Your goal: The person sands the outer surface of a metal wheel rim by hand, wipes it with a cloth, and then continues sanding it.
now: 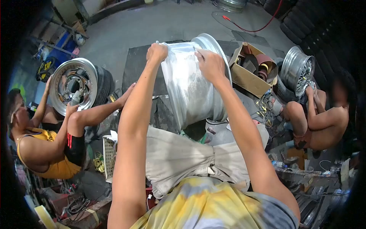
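A large silver wheel rim [187, 82] stands on its edge in front of me, its barrel facing up and toward me. My left hand [157, 52] is closed at the top of the rim's left edge, its fingers curled around it. On the upper right of the barrel rests my right hand [211, 65], fingers bent and pressed together against the metal. Whatever lies under those fingers, if anything, is too small or hidden to name. The barrel's surface looks patchy, with bright and dull areas.
At the left a seated person [49, 141] holds a tool by a chrome wheel [74, 86]. Another person [320, 118] crouches at the right beside a spoked rim [297, 70]. Near it are an open cardboard box [248, 78] and tangled cables [268, 110]. A white basket [108, 158] stands left.
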### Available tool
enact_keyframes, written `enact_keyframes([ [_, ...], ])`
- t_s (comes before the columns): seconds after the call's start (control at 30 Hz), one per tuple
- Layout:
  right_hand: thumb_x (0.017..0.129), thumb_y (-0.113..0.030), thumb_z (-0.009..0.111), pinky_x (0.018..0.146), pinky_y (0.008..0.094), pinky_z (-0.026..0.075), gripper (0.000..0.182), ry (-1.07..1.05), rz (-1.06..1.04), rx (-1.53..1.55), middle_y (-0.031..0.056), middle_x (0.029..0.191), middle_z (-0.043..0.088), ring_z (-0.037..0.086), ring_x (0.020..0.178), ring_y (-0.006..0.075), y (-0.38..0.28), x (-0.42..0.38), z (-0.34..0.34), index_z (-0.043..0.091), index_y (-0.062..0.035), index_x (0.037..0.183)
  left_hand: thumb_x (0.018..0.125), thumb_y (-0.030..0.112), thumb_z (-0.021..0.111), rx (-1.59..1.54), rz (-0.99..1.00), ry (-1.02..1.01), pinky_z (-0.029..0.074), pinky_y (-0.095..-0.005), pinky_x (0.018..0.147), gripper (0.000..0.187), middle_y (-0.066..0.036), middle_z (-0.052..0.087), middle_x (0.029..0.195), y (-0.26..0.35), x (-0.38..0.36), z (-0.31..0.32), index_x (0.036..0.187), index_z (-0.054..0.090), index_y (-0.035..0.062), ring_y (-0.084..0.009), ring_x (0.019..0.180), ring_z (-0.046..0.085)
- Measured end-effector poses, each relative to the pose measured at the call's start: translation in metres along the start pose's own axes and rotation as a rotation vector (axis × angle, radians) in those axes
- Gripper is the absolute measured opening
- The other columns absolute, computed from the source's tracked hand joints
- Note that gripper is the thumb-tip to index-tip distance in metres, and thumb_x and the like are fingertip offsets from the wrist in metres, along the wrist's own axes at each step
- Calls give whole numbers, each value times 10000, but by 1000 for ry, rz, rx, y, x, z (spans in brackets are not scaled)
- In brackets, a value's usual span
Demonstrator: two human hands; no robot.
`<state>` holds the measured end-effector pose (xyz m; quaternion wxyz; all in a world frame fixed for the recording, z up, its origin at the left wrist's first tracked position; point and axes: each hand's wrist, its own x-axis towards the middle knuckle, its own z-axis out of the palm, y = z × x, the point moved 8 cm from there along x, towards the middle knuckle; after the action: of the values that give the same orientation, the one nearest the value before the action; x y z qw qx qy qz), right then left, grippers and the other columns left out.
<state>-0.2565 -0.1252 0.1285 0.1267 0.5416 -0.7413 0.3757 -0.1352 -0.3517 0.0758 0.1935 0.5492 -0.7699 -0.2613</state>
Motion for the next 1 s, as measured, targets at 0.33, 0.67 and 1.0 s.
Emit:
enact_keyframes([
  [0.33,937,-104,699,731,350,527,119,178,136,260,133,855,682,682,777,289,48,-107,-74,725,1,986,1103,471,368,730,1044,-32,201,-518,1280,666,-232,363,1634,47,-166,29,1532,424,-36,-324,1541,318],
  [0.67,935,-96,722,831,359,520,124,345,114,360,120,951,676,669,884,284,53,-132,-93,720,3,1010,1086,541,368,862,1179,-57,159,-562,1283,694,-120,319,1679,23,-249,27,1555,431,34,-294,1554,291],
  [1.0,892,-38,752,734,307,514,214,177,133,406,100,890,657,663,807,210,44,-152,-96,747,-19,1106,1049,637,396,789,1121,49,229,-590,1255,762,-150,451,1596,43,-163,15,1511,505,41,-357,1518,342],
])
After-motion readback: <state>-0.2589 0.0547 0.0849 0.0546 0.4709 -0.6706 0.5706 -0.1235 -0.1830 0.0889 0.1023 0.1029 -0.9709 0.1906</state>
